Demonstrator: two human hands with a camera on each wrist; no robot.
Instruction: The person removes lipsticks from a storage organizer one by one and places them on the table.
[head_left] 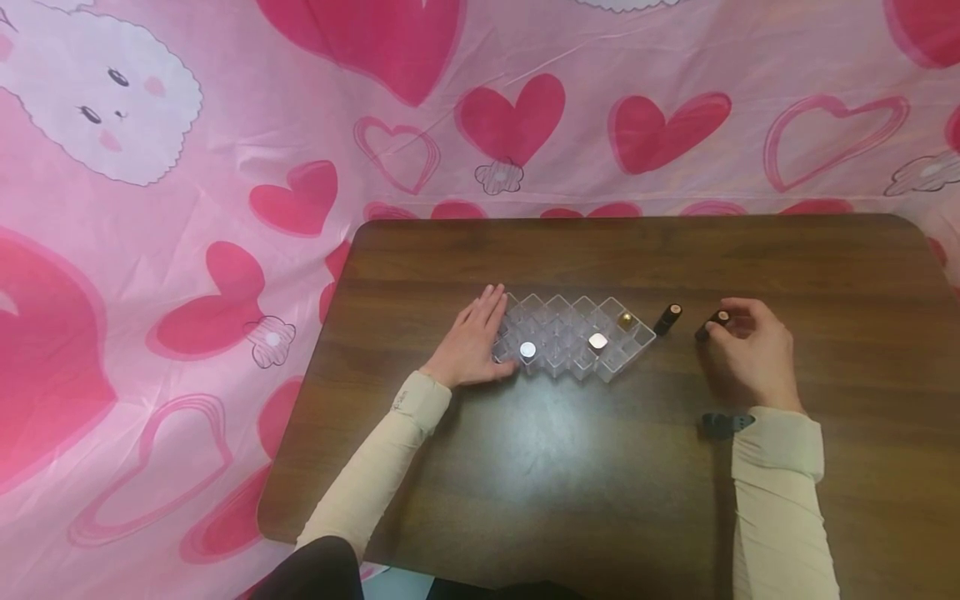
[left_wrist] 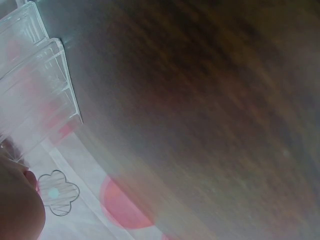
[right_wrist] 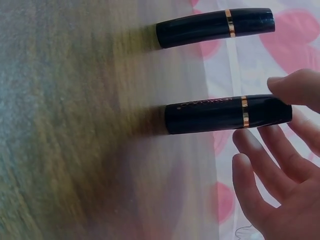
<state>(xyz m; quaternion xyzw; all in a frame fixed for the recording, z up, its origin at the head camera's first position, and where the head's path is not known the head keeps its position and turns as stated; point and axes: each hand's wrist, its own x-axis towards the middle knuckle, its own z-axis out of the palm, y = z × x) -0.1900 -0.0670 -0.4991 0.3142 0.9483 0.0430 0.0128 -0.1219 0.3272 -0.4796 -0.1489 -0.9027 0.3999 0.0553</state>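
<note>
Your left hand (head_left: 474,343) lies spread against the clear organizer (head_left: 558,340); your right hand (head_left: 757,358) pinches the black tube (right_wrist: 205,116) nearer the right edge of the worktop (head_left: 877,333), seemingly a grasp calling next for steady lifting.

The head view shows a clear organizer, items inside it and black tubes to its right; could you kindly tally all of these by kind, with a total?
Clear organizer: 1
Black tubes: 2, one held in the right hand
Silvery-white-topped item: 1
Pale, square-topped item: 1
Gold-topped item: 1
Total: 6
</note>
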